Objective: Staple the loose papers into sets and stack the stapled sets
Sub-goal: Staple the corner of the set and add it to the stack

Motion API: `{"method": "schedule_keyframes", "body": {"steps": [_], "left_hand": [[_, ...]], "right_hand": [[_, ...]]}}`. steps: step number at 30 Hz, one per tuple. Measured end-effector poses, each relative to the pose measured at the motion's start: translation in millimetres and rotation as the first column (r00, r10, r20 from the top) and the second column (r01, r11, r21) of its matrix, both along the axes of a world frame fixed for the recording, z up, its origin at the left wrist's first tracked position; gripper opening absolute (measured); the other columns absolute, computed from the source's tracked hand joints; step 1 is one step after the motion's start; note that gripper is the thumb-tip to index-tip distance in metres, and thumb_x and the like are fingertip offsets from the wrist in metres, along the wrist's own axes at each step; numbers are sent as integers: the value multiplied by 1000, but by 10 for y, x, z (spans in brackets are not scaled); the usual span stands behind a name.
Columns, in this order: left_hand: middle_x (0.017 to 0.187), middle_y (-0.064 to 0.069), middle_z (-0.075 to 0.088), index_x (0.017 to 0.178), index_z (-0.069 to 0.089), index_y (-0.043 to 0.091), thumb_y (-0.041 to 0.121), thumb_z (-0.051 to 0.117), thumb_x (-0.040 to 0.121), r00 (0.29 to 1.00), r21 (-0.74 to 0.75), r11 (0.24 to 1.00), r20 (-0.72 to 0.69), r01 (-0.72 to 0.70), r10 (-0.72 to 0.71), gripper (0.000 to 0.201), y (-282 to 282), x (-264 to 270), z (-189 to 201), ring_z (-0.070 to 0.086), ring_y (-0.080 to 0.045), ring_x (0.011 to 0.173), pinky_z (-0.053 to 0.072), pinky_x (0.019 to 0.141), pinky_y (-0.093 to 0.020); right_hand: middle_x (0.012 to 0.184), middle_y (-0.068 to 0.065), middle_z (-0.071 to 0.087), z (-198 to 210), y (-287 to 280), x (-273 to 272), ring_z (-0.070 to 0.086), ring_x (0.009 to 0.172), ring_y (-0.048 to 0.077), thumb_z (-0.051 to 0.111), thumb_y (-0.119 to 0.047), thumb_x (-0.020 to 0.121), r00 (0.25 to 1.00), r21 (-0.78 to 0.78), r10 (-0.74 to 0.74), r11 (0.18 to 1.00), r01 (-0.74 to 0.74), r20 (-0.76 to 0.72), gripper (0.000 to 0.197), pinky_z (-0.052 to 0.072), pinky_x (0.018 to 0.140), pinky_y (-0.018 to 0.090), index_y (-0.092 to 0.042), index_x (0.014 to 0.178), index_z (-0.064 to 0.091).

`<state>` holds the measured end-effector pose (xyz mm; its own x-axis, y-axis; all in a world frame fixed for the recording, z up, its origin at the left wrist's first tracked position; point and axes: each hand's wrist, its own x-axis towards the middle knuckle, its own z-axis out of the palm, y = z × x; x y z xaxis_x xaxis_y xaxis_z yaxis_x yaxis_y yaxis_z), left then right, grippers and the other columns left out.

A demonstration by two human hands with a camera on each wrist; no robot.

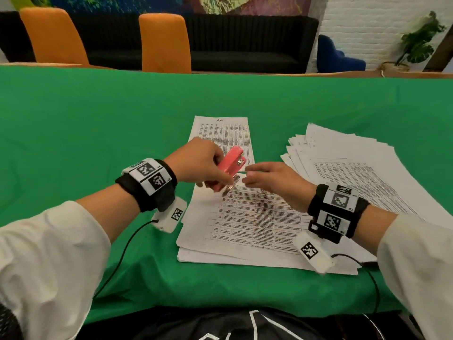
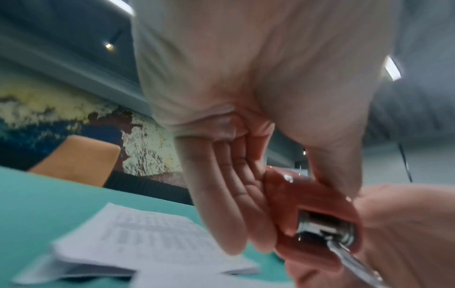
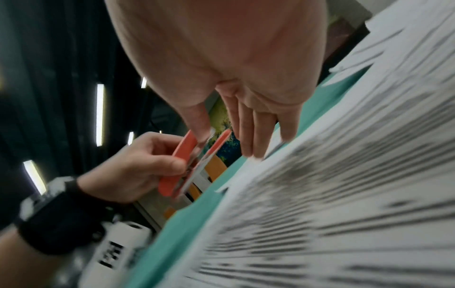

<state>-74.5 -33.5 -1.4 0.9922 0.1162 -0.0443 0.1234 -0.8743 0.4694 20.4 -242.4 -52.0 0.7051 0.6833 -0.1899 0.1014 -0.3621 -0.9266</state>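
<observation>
Left hand point(image 1: 196, 161) fingers grip the open stapler point(image 1: 230, 168); right hand point(image 1: 272, 180) fingertips touch it.

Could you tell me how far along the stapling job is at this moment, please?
Possibly done: one set lies alone at the far side, though no staple is visible. In hand: the left hand grips the pink stapler, opened up, above the near papers, while the right hand reaches to its front end; it seems to be tending the stapler rather than stapling. Left: the fanned loose pile on the right.
</observation>
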Motion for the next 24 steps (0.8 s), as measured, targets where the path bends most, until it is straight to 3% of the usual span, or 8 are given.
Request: {"method": "schedule_keyframes", "body": {"steps": [3, 5, 8, 11, 15, 18, 24], "left_hand": [[68, -7, 75, 85, 71, 3, 38, 96, 70, 997, -203, 977, 39, -61, 71, 46, -223, 52, 21, 75, -22, 58, 65, 56, -42], [69, -11, 74, 81, 66, 2, 37, 97, 67, 989, -299, 950, 83, -90, 120, 49, -336, 61, -13, 75, -25, 56, 64, 53, -45], [67, -10, 71, 82, 63, -2, 37, 98, 65, 972, -376, 918, 134, -129, 191, 56, -473, 60, -85, 73, -23, 53, 63, 50, -45], [64, -9, 69, 75, 59, 7, 39, 98, 66, 955, -435, 889, 174, -145, 241, 51, -565, 58, -127, 73, -26, 53, 62, 48, -43], [60, -6, 62, 68, 54, 12, 31, 95, 70, 918, -463, 869, 242, -175, 314, 45, -649, 128, -128, 62, -14, 42, 55, 41, -32], [56, -6, 61, 64, 50, 14, 28, 94, 70, 906, -504, 845, 250, -178, 341, 47, -687, 160, -115, 65, -18, 43, 58, 43, -37], [63, -13, 68, 68, 52, 11, 33, 95, 74, 907, -536, 830, 257, -153, 333, 48, -701, 77, -108, 72, -28, 51, 61, 47, -45]], "right_hand": [[116, 19, 76, 65, 54, -163, 74, 108, 29, 59, -25, 106, 950, 165, -20, 984, 74, -311, 33, 60, 94, 42, -1, 126, 68], [116, 29, 73, 109, 82, -256, 73, 108, 38, 57, -16, 106, 921, 241, -46, 959, 148, -386, 29, 63, 88, 46, 6, 121, 69], [112, 30, 73, 146, 37, -300, 74, 105, 40, 56, -9, 104, 906, 266, -75, 943, 201, -418, 26, 65, 83, 43, 9, 116, 70], [109, 24, 77, 144, -54, -317, 77, 99, 32, 55, -11, 105, 891, 257, -95, 939, 228, -445, 26, 66, 81, 41, 5, 119, 71], [98, 18, 79, 101, -113, -346, 79, 89, 28, 58, -22, 107, 913, 234, -150, 939, 251, -380, 31, 66, 77, 39, 5, 114, 72], [87, 17, 77, 103, -152, -332, 79, 81, 26, 58, -28, 106, 916, 221, -151, 944, 245, -372, 36, 66, 75, 38, 5, 105, 74], [85, 21, 76, 202, -320, -286, 78, 69, 20, 66, -17, 99, 906, 189, -62, 970, 153, -419, 25, 66, 67, 32, 8, 102, 71]]}}
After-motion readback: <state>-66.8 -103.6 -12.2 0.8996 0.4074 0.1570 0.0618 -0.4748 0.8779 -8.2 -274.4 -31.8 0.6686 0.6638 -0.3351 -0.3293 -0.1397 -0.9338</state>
